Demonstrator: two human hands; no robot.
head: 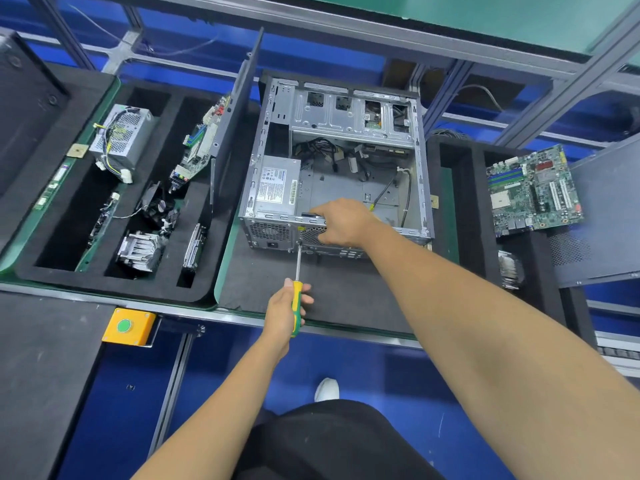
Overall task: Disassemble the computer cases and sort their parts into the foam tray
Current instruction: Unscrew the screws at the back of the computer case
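An open grey computer case [420, 188] lies on its side mid-table, with a silver power supply [277, 190] still inside at its near left. My left hand [285, 315] grips a yellow-green screwdriver [296, 299] whose tip touches the case's rear panel. My right hand [341, 221] grips the near rim of the case beside the power supply. The black foam tray [173, 292] to the left holds a power supply [121, 140], a motherboard [199, 147], a fan [156, 204], a heatsink [140, 251] and a drive [194, 249].
A second foam tray [481, 258] on the right carries a motherboard [533, 192] and a heatsink [509, 268]. A case side panel [235, 116] stands upright between the left tray and the case. A yellow box with a green button [128, 326] sits at the table's front edge.
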